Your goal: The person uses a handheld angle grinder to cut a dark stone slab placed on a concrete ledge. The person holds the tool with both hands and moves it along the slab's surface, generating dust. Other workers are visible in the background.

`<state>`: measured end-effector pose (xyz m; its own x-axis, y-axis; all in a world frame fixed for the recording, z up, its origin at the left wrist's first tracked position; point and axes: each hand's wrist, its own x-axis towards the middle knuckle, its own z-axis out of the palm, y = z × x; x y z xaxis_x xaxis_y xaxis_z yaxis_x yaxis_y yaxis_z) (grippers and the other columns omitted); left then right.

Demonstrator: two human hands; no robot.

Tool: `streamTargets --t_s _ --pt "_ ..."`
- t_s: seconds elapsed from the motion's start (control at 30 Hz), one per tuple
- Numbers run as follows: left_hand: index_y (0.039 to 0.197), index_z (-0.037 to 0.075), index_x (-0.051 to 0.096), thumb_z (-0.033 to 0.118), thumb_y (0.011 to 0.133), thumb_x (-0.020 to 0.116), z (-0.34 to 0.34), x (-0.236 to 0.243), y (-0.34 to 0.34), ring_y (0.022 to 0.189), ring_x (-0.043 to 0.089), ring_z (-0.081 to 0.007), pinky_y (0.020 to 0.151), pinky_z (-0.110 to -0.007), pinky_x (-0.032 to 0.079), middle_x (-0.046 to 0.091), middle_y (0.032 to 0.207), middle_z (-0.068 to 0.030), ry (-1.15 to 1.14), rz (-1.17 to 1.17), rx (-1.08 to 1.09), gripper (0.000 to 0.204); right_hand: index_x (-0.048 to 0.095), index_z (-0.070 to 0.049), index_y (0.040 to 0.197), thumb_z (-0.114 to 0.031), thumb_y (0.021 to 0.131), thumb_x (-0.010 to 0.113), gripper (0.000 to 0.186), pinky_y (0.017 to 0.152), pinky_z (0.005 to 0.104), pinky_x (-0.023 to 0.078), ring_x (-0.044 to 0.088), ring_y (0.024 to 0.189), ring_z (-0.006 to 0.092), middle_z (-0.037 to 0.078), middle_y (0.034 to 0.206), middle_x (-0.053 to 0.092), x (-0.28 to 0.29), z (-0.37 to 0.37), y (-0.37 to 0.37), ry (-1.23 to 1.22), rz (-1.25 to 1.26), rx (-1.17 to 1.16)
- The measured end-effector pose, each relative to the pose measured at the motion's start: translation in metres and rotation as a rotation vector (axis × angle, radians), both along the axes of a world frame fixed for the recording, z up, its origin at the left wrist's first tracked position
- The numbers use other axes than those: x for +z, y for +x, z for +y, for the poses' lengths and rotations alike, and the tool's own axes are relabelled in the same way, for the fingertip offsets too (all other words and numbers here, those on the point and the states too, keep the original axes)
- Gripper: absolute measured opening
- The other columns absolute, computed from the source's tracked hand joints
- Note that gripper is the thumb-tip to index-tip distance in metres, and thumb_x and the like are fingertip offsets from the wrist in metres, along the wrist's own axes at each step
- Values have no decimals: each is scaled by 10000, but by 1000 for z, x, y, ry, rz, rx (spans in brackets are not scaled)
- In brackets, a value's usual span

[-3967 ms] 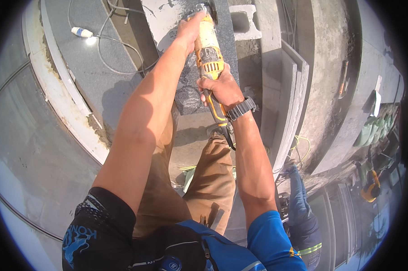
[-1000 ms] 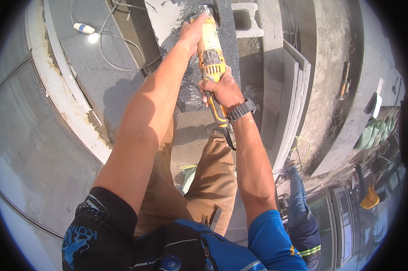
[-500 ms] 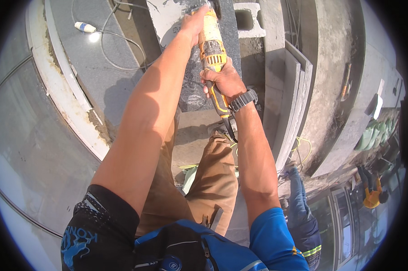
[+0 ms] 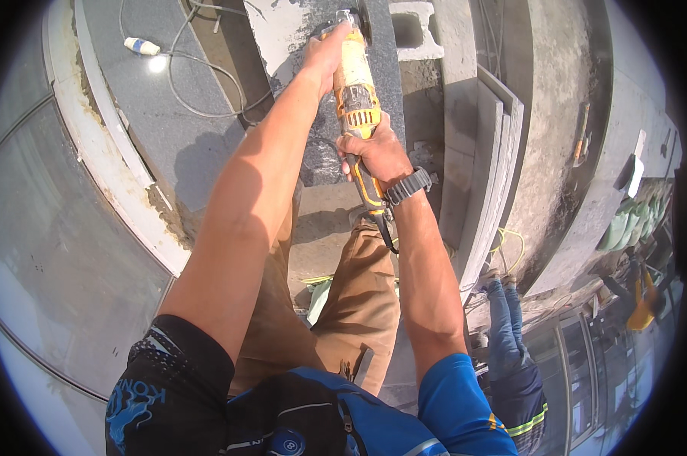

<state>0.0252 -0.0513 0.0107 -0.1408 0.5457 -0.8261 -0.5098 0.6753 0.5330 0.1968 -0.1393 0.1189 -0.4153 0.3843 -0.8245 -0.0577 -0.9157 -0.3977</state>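
Observation:
A yellow and black angle grinder is held between both my hands over a dark grey stone slab. My left hand closes round its front end, close to the metal head. Lower down, my right hand wraps round the rear handle, and a black cord leaves the handle's end. The disc shows edge-on at the head's right side, above the slab; whether it touches the stone I cannot tell. Whitish dust or residue covers the slab's upper left part.
A grey cable with a white and blue connector lies on another slab at left. A concrete block sits right of the work slab. Thin slabs lean farther right. Two people are at lower right.
The grinder's head has come down slightly, and more of its metal end shows. My grip is the same. The far person in yellow has shifted posture.

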Motion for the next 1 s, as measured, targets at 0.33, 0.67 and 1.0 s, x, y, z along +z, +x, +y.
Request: streamTargets --t_s 0.33,0.67,1.0 --pt "1351 -174 319 332 948 771 -4 -6 0 752 747 -317 639 -481 648 694 1008 -266 -4 42 31 789 228 -19 1299 27 811 760 724 424 338 546 641 521 196 119 803 645 -1 -2 -2 -17 24 -23" --pt "1356 -178 322 326 950 763 26 -25 -18 759 751 -322 648 -489 653 695 1023 -267 62 -65 -19 783 294 -15 1245 14 811 772 646 430 338 551 630 521 195 121 800 645 -18 23 -15 27 48 -46" --pt "1141 -52 676 411 1013 665 5 10 9 752 742 -248 660 -430 638 742 949 -153 -77 146 18 481 279 -48 1300 22 835 757 670 440 343 548 644 538 201 119 817 643 -2 5 -2 -31 5 -2"
